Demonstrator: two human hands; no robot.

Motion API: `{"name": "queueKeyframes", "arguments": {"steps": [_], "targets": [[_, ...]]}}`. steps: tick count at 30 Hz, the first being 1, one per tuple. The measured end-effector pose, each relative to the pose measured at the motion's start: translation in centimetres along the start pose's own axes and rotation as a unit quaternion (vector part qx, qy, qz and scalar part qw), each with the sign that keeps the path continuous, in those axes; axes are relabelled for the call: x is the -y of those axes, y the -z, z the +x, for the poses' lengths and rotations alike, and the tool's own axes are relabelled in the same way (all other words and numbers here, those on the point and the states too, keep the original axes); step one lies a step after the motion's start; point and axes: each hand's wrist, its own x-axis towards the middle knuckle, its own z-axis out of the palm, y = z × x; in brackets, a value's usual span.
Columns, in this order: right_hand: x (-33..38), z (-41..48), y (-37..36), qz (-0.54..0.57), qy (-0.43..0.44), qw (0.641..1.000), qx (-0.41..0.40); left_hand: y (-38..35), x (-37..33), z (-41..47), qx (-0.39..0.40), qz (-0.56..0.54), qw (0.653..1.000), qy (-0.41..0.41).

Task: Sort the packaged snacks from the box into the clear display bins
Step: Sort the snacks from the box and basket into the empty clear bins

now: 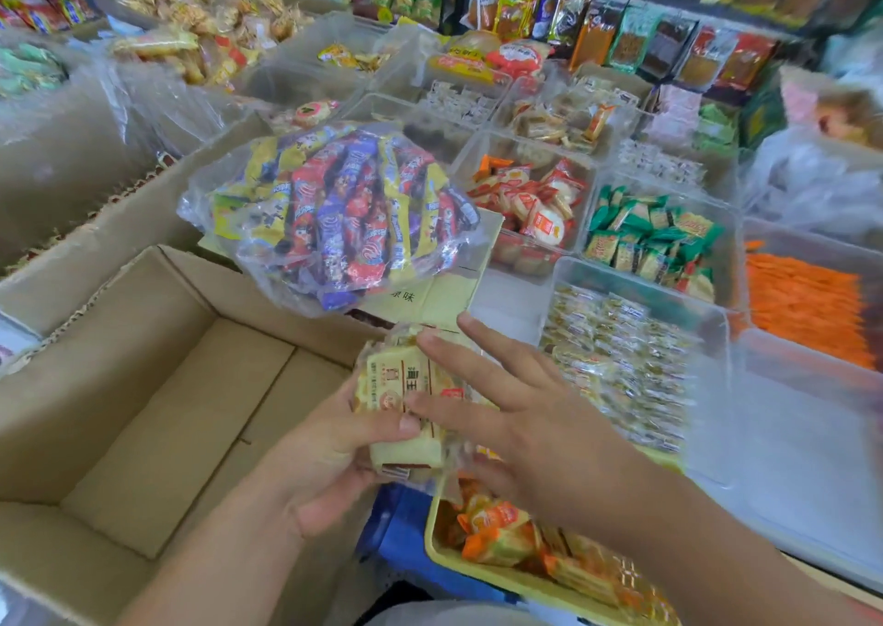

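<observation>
My left hand (329, 458) grips a stack of pale yellow packaged snacks (406, 401) from below, just right of the open cardboard box (157, 386), whose inside looks bare. My right hand (521, 410) lies against the stack's right side with its fingers spread over the top. Beside the hands on the right stands a clear display bin (716, 338) holding small pale yellow packets. A clear bag of red, purple and yellow snack bars (344, 209) rests on the box's far flap.
Several more clear bins hold red-white packets (535, 205), green packets (654, 238) and orange sticks (807, 305). A yellow tray of orange packets (525, 544) sits below my right wrist. Other cardboard boxes stand at left; hanging snack bags line the back shelf.
</observation>
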Motion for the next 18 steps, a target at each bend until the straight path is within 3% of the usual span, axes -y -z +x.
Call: {"name": "queueKeyframes", "arguments": {"steps": [4, 8, 13, 18], "targets": [[-1.7, -4.5, 1.5, 0.018, -0.049, 0.999, -0.003, -4.2, 1.7, 2.1, 0.052, 0.02, 0.998, 0.014], [-3.0, -8.7, 2.0, 0.058, -0.111, 0.992, -0.009, -7.9, 4.1, 3.5, 0.051, 0.013, 0.997, 0.056], [-4.6, -12.3, 1.7, 0.145, -0.163, 0.974, -0.06, -11.2, 6.3, 5.0, -0.006, -0.072, 0.99, 0.121], [-5.2, -13.6, 1.4, 0.218, -0.202, 0.95, -0.095, -12.7, 6.2, 6.0, 0.03, -0.119, 0.976, 0.178]]}}
